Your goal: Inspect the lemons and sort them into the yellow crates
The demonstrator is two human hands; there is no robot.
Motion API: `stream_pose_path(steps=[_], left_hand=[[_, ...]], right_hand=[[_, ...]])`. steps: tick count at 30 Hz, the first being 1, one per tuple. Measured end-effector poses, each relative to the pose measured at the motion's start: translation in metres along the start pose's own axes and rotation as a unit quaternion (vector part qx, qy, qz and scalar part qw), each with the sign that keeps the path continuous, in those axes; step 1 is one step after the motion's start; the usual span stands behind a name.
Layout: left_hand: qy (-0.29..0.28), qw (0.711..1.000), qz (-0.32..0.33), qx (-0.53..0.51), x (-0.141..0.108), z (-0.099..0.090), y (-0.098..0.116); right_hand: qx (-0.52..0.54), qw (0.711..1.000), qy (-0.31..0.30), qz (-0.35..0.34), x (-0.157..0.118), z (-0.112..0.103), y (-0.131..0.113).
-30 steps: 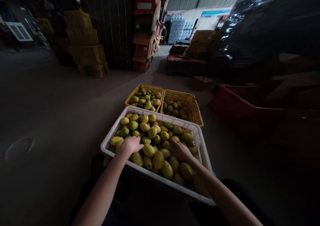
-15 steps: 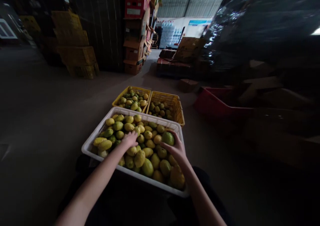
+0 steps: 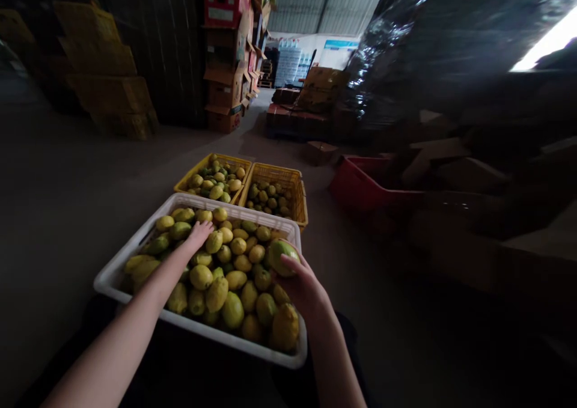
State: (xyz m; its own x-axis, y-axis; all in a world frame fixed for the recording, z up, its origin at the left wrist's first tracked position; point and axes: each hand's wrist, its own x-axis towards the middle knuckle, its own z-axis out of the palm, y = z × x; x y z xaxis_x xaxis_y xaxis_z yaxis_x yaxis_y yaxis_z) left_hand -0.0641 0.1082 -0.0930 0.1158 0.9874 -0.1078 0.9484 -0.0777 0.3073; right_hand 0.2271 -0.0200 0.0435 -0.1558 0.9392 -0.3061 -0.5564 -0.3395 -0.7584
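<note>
A white plastic crate (image 3: 130, 249) in front of me holds many yellow and green lemons (image 3: 217, 294). My right hand (image 3: 306, 285) grips a green lemon (image 3: 282, 256) above the crate's right side, thumb and fingers around it. Over the left part of the pile my left hand (image 3: 199, 234) lies with its fingers apart, touching the lemons near the far rim. Its palm side faces down and is hidden, and I see nothing held in it.
Beyond the white crate stand two yellow crates (image 3: 305, 207) with more fruit. A red bin (image 3: 356, 182) with cardboard is to the right. Stacked boxes (image 3: 223, 89) rise ahead, yellow crates (image 3: 108, 92) at left, and a wrapped stack (image 3: 396, 41) at right. The surroundings are dim.
My view has turned right, so the crates sit farther left. My left hand has moved toward the far left of the pile. My right hand has turned the green lemon and still holds it.
</note>
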Motion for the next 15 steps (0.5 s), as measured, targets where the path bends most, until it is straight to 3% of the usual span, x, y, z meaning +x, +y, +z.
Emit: stream_pose_path(steps=[2, 5, 9, 11, 12, 13, 15], left_hand=[[0.021, 0.999, 0.001, -0.05, -0.002, 0.002, -0.001], [0.065, 0.989, -0.008, -0.134, -0.01, -0.009, -0.007], [0.149, 0.957, -0.031, -0.248, -0.03, -0.042, -0.008], [0.187, 0.924, -0.05, -0.33, -0.05, -0.06, -0.001], [0.195, 0.891, -0.063, -0.406, -0.062, -0.069, 0.004], [0.191, 0.83, -0.083, -0.518, -0.075, -0.077, 0.011], [0.137, 0.647, -0.116, -0.741, -0.104, -0.091, 0.027]], right_hand=[[-0.002, 1.0, -0.014, -0.025, -0.002, 0.0, -0.003], [0.01, 0.997, -0.032, -0.066, -0.003, 0.002, -0.007], [0.026, 0.993, -0.054, -0.098, -0.009, 0.005, -0.009], [0.033, 0.991, -0.078, -0.107, -0.013, 0.008, -0.008], [0.04, 0.989, -0.096, -0.109, -0.014, 0.009, -0.008], [0.049, 0.986, -0.118, -0.109, -0.015, 0.01, -0.007], [0.068, 0.979, -0.163, -0.103, -0.015, 0.013, -0.003]])
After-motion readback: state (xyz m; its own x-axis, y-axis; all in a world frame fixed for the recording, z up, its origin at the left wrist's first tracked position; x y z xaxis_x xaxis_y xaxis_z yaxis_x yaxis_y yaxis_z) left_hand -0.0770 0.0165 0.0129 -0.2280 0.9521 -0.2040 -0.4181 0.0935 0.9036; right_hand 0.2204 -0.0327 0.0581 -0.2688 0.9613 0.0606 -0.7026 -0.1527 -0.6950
